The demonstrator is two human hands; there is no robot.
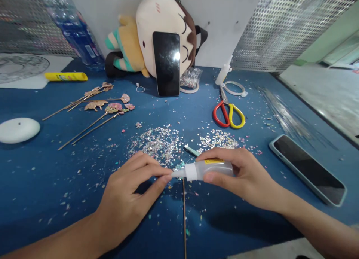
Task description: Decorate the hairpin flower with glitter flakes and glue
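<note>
Altogether two hands (126,191) (248,180), one held bottle (200,170)

Clock centred on the squeeze bottle (217,167): translucent plastic body is looking smooth; white plastic collar (191,172) is looking matt. Tabletop (33,195) is reading smooth, mostly matt. 7 o'clock: thin rod (184,218), metallic, showing coppery sheen. 10: sequins (158,145) glinting, glossy; farther out, yellow tube (66,76), shiny plastic. 9: white oval device (19,131), satin-smooth, looking plastic. 11: upright phone (167,70), glassy screen throwing back a light spot; plush toy (157,15), soft matt cloth. 12: scissors (224,98), metal blades, handles looking like smooth plastic. I'm seeing perforated panel (280,30) at 1, metallic. 2: thin wires (291,115), shining. 3: flat phone (310,169), screen looking glossy, case matt.
</note>
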